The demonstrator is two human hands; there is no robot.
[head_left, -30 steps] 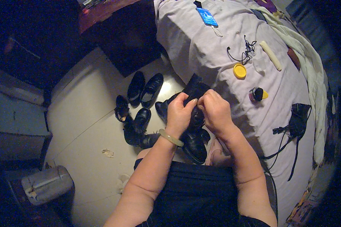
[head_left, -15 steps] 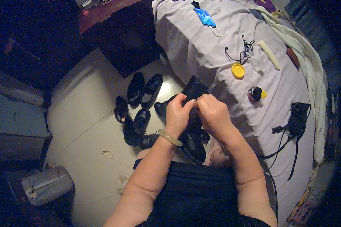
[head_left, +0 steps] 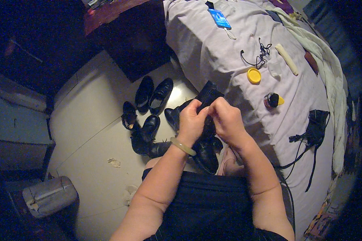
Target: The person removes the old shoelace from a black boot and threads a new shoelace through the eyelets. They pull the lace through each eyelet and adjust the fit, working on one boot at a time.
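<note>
Both hands are together over a black boot [head_left: 207,95], gripping the upper part of its dark shaft. My left hand [head_left: 192,120], with a pale bangle [head_left: 183,146] at the wrist, is closed with its thumb along the near side. Curled on the right side of the shaft, my right hand [head_left: 226,118] has its fingertips pinched close to the left thumb; a small item in that pinch cannot be made out. Below the hands lies a black shoe or boot foot [head_left: 207,156]; how it joins the shaft is hidden. Another dark toe [head_left: 171,117] shows left of my left hand.
Black shoes [head_left: 161,95] and black ankle boots [head_left: 140,142] stand on the tiled floor at left. On the bed [head_left: 229,52] lie a yellow lid [head_left: 254,76], a small jar [head_left: 271,100], a phone [head_left: 219,18], black cords [head_left: 261,56] and a black bag-like item [head_left: 317,126]. A grey bin-like object [head_left: 50,197] stands lower left.
Both hands and the boot shaft have shifted very slightly; the right hand has tilted a little, with its knuckles higher. The grip stays the same.
</note>
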